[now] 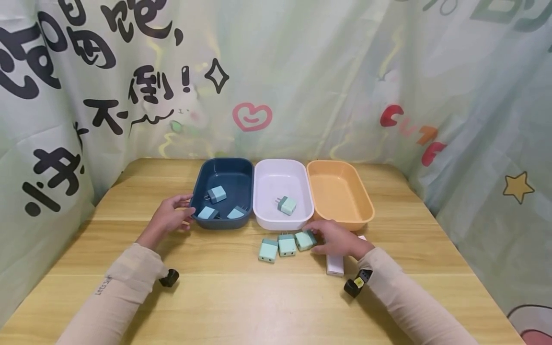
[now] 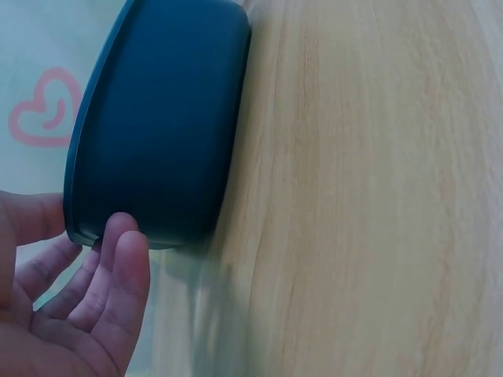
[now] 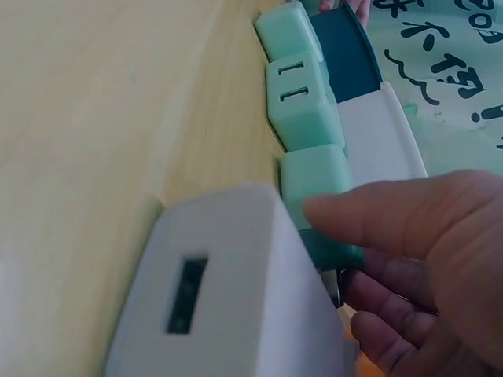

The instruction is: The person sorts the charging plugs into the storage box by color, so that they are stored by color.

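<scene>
This is looking like a makeshift filming booth; whether a home or an office is housing it, one cannot tell. A printed curtain (image 1: 302,72) is hanging behind and beside a wooden table (image 1: 241,297), where trays (image 1: 338,189) are standing in a row and wrist cameras (image 1: 169,278) are showing.

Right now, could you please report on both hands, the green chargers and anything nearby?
Left hand holds navy tray by rim. Right hand pinches rightmost green charger. White charger close by, possibly obstructing.

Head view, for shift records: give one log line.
left hand touches navy tray; right hand pinches mint USB charger; white tray: one charger
</scene>
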Demonstrator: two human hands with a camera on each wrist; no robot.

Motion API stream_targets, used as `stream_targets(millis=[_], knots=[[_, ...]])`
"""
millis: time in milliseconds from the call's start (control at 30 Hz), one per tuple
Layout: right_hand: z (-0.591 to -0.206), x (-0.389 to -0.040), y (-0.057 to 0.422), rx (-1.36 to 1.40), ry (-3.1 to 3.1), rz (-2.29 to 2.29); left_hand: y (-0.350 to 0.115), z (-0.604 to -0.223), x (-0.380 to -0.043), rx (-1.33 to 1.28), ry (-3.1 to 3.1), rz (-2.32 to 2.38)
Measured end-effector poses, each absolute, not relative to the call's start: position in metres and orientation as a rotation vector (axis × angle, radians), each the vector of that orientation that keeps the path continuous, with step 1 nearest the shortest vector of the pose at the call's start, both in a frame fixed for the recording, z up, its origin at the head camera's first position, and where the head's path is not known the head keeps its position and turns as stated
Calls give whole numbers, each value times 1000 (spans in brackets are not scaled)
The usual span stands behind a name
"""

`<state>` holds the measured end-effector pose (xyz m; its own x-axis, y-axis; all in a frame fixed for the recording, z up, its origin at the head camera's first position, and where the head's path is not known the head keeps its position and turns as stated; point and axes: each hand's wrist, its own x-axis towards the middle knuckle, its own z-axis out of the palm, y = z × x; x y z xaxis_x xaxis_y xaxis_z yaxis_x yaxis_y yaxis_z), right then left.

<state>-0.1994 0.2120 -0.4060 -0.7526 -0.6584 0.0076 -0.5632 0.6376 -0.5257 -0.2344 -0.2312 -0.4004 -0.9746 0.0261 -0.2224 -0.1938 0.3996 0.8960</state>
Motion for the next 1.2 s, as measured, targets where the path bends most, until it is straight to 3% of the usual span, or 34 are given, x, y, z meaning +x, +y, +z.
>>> stream_targets(millis=[367,1200], knots=[[-410,-195,205,-961,2683,-675,-235,-406,-230,-182,2435,1606],[-395,-198,212,-974,2507,-1119,-232,-401,-233,-160,2460,1609]])
